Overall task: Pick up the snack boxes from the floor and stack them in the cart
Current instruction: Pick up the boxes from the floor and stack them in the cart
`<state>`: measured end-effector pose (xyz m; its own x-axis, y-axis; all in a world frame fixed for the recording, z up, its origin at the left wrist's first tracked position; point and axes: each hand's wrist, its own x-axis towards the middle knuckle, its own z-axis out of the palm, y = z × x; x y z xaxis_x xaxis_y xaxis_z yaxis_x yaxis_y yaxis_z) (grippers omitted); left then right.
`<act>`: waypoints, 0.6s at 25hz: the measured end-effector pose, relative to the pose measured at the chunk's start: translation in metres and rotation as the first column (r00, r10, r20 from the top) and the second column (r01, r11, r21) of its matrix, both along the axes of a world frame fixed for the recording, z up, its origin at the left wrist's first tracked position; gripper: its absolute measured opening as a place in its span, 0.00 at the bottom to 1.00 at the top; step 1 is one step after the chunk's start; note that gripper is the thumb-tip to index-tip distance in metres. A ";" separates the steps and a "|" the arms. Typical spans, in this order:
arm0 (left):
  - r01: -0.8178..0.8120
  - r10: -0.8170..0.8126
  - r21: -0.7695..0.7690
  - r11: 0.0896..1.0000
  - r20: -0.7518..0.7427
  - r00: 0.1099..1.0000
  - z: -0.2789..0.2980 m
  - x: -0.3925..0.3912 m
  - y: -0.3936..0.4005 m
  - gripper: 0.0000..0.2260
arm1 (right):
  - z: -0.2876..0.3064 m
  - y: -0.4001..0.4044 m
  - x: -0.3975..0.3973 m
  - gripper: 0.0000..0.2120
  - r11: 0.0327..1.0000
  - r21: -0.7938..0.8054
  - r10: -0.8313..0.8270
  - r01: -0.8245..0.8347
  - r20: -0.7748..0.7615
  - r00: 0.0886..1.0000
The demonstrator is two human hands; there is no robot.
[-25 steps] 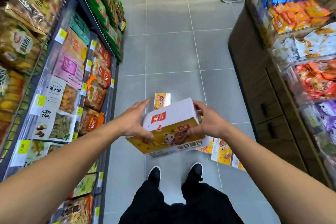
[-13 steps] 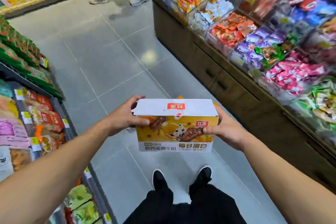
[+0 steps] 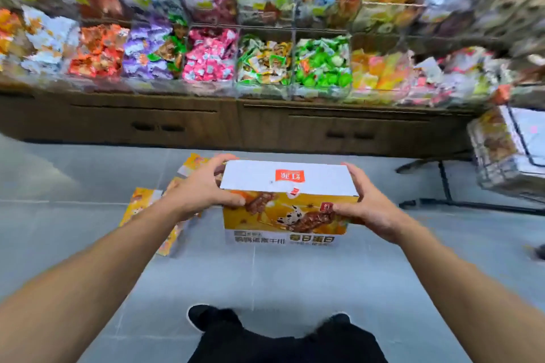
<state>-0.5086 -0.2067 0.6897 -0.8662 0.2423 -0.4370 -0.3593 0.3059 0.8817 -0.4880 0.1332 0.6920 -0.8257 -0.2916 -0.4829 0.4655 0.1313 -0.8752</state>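
Observation:
A yellow snack box (image 3: 287, 203) with a white top and a red logo hangs in front of me above the floor. My left hand (image 3: 203, 190) grips its left end and my right hand (image 3: 367, 206) grips its right end, thumbs on the near face. Behind my left arm, more yellow snack boxes (image 3: 141, 205) lie on the grey tiles. The wire cart (image 3: 501, 156) stands at the far right edge, with boxes stacked inside it.
A wooden display counter (image 3: 236, 124) with clear bins of wrapped sweets (image 3: 211, 56) runs across the view ahead. The cart's black frame (image 3: 445, 183) rests on the floor at right. My black shoes (image 3: 212, 318) are at the bottom.
The view has swung right: the aisle and left shelves are gone, the sweet counter now faces me and the cart has come into sight. Both hands still hold the box.

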 end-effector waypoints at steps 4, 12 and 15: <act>0.245 -0.248 -0.050 0.968 -0.044 0.968 0.001 -0.029 0.171 0.39 | 0.002 0.163 0.038 0.47 0.980 0.130 -0.148 0.152 -0.037 0.988; 0.603 -0.644 -0.242 0.760 -0.159 0.748 0.019 -0.102 0.449 0.39 | 0.018 0.392 0.070 0.45 0.860 0.291 -0.413 0.419 -0.086 0.907; 0.651 -0.745 -0.376 0.659 -0.213 0.632 0.021 -0.150 0.522 0.42 | 0.018 0.448 0.048 0.47 0.791 0.354 -0.469 0.499 -0.172 0.866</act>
